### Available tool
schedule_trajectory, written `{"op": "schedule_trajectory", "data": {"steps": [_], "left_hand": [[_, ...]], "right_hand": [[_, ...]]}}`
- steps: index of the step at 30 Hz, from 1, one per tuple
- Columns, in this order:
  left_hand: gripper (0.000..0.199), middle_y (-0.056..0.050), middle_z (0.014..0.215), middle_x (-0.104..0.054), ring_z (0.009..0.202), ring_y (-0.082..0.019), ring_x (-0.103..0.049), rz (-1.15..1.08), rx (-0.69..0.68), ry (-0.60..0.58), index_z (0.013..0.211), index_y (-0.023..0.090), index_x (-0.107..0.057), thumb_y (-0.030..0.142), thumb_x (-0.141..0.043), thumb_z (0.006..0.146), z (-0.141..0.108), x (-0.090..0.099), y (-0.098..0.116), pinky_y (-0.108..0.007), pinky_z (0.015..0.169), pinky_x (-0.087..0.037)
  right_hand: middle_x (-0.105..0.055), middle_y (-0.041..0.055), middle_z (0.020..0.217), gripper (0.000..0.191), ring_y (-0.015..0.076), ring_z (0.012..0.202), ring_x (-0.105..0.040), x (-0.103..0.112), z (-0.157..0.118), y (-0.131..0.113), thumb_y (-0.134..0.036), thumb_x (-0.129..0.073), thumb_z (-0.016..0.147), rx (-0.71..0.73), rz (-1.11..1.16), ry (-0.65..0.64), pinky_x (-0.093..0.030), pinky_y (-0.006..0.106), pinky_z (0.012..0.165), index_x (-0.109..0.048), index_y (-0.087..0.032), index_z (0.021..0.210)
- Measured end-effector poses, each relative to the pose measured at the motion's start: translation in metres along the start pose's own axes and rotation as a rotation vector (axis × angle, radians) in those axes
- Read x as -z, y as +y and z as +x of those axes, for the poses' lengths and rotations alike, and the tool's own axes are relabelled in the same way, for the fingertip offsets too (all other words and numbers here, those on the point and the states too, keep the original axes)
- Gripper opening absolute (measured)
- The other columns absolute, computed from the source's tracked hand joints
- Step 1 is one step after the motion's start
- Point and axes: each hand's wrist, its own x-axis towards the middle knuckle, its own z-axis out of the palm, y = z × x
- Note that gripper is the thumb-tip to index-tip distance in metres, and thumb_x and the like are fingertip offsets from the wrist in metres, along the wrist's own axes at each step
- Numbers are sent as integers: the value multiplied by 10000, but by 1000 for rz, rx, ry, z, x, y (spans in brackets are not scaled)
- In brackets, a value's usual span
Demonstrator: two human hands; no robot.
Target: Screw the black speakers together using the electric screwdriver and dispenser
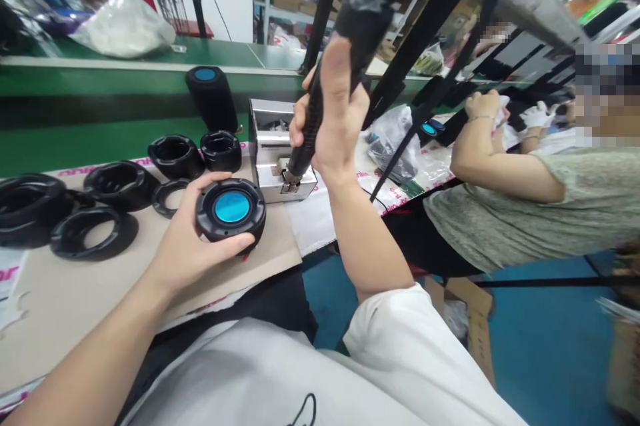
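Rings (pixel 121 235), at least six, all black, are lying on cardboard (pixel 80 319). The left hand (pixel 187 233), half open, is gripping one round part (pixel 232 206). One black cylinder (pixel 215 103) is standing behind, beside one metal box (pixel 270 191). The right hand (pixel 337 119) is closing around one screwdriver (pixel 312 126), its tip meeting the box. Beyond, one plastic bag (pixel 393 149) is lying before at least one co-worker (pixel 525 209).

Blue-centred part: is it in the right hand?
No, the left hand holds the blue-centred part, while the right hand grips a black tool.
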Motion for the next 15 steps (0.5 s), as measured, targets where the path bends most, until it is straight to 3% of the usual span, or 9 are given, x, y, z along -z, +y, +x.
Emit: {"op": "schedule_trajectory", "data": {"steps": [2, 4, 6, 8, 10, 13, 15], "left_hand": [[866, -103, 1448, -657, 1334, -385, -670, 24, -4, 7, 1447, 260, -560, 512, -916, 699, 0, 0, -1, -532, 1110, -590], [865, -100, 1453, -656, 1343, -387, -664, 39, -11, 13, 1446, 264, -559, 514, -915, 699, 0, 0, -2, -538, 1124, -581], [869, -100, 1454, -656, 1347, -388, -660, 34, -15, 14, 1445, 267, -558, 520, -920, 697, 1, 1, -2, -542, 1139, -571], [869, -102, 1444, -661, 1339, -388, -663, 15, -11, 14, 1439, 268, -560, 523, -925, 693, 1, 1, -1, -542, 1134, -573], [865, -102, 1427, -668, 1322, -388, -671, -1, -2, 13, 1430, 268, -560, 520, -928, 688, 1, 0, 0, -540, 1118, -581], [857, -98, 1429, -665, 1314, -383, -676, -8, -3, 12, 1422, 268, -556, 509, -925, 686, 1, 0, 2, -536, 1128, -576], [838, -99, 1436, -657, 1324, -376, -671, -4, -23, 11, 1417, 263, -557, 491, -921, 697, 0, -1, 2, -512, 1121, -582]], "right_hand": [[-430, -107, 531, 648, 80, 419, -387, -1, 0, 11, -893, -663, 868, -5, 28, -7, -283, 244, 450, -539, -257, 869], [-285, -128, 526, 645, 70, 435, -370, 1, 2, 15, -879, -656, 892, -46, 103, -18, -228, 217, 443, -506, -252, 856], [-126, -128, 570, 585, 30, 491, -342, 4, 3, 16, -756, -594, 1033, -152, 171, -52, -178, 173, 507, -431, -223, 855], [-78, -103, 605, 538, 7, 526, -306, 8, 3, 16, -618, -512, 1148, -259, 193, -74, -167, 169, 551, -365, -187, 862], [-156, -108, 591, 577, 15, 519, -315, 10, 0, 11, -688, -521, 1119, -309, 134, -101, -211, 166, 521, -361, -196, 864], [-338, -112, 561, 749, 62, 482, -377, 7, -5, -13, -964, -607, 841, -302, 5, -133, -298, 199, 431, -404, -243, 853], [-422, -88, 573, 689, 93, 468, -396, -1, -6, -43, -949, -505, 894, -244, 12, -104, -318, 228, 416, -444, -262, 884]]}}
